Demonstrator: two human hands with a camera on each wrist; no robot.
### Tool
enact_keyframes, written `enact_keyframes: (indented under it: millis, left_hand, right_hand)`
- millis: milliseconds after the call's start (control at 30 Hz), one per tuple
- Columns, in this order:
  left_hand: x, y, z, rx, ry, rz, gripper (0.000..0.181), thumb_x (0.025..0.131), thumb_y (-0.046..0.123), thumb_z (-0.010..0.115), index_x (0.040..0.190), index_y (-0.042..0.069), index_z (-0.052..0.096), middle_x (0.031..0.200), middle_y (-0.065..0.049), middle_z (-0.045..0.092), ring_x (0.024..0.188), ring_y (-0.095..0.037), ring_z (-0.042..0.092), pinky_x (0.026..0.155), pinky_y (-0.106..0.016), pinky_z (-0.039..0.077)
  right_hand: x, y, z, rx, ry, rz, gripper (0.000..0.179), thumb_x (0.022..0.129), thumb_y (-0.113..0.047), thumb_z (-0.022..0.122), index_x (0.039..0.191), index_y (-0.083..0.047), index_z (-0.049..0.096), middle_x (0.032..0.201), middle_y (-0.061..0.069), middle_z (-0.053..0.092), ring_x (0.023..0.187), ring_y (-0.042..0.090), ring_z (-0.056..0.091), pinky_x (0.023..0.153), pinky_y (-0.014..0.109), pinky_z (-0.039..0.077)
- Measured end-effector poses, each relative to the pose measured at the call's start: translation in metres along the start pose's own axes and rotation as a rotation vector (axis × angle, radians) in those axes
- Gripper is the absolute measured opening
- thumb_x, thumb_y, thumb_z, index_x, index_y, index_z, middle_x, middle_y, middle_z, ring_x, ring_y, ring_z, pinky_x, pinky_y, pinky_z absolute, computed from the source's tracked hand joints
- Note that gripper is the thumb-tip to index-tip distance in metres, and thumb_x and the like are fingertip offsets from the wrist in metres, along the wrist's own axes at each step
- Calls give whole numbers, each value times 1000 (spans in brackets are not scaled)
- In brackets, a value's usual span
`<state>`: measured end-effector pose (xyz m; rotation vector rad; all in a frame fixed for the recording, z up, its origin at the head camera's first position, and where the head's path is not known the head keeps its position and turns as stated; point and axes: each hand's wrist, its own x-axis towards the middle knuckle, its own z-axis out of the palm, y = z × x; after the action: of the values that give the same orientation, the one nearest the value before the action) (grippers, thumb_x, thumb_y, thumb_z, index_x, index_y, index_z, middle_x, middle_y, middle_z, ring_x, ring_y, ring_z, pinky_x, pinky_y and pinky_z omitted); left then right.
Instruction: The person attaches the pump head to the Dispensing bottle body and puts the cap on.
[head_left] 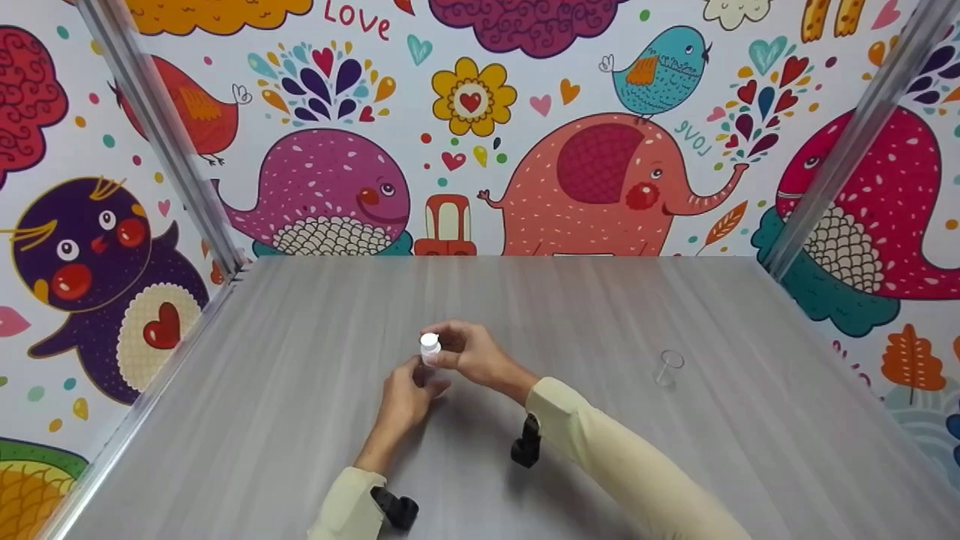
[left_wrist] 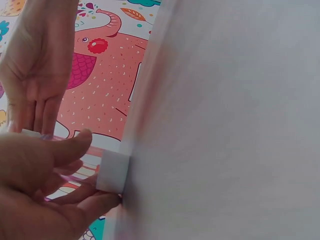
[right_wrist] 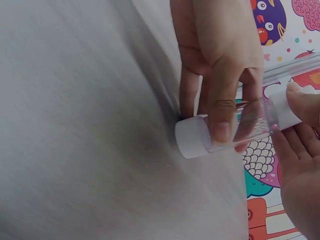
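A clear bottle with a white cap [head_left: 430,340] and a white base [right_wrist: 191,137] stands upright on the table, or very close above it. My left hand [head_left: 405,397] holds the bottle's see-through body [right_wrist: 255,120] low down, thumb on one side and fingers on the other. Higher up, my right hand [head_left: 474,354] grips the white cap between thumb and fingers. In the left wrist view the base [left_wrist: 113,171] sticks out past the left fingers, and the right hand [left_wrist: 40,65] reaches in from the top. Most of the cap is hidden there.
A small clear glass [head_left: 670,367] stands on the grey table [head_left: 300,337], to the right of both hands. Printed panels with cartoon animals surround the table. Metal posts [head_left: 172,150] rise at the back corners. A black clip [head_left: 526,442] sits on each sleeve.
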<state>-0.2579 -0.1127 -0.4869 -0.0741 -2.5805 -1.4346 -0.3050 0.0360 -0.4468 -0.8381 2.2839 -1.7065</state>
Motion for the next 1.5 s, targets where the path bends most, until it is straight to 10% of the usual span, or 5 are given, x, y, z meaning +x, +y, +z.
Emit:
enact_keyframes:
  millis: [633,1500]
  left_hand:
    - [0,-1,0,-21,-2,-5,34,85,2,76,117,-4,66,111,-21,72,100,-30,69,88,-47,56]
    - [0,0,0,-24,-7,-28,33,85,6,78,115,-2,66,97,-15,69,86,-23,57,77,-39,53]
  right_hand:
    - [2,8,13,3,137,-14,40,82,-13,82,115,-1,64,113,15,68,115,30,64,107,56,44]
    - [2,5,-5,76,-84,-46,50,91,-7,70,139,-3,57,141,20,59,132,29,57,113,43,42]
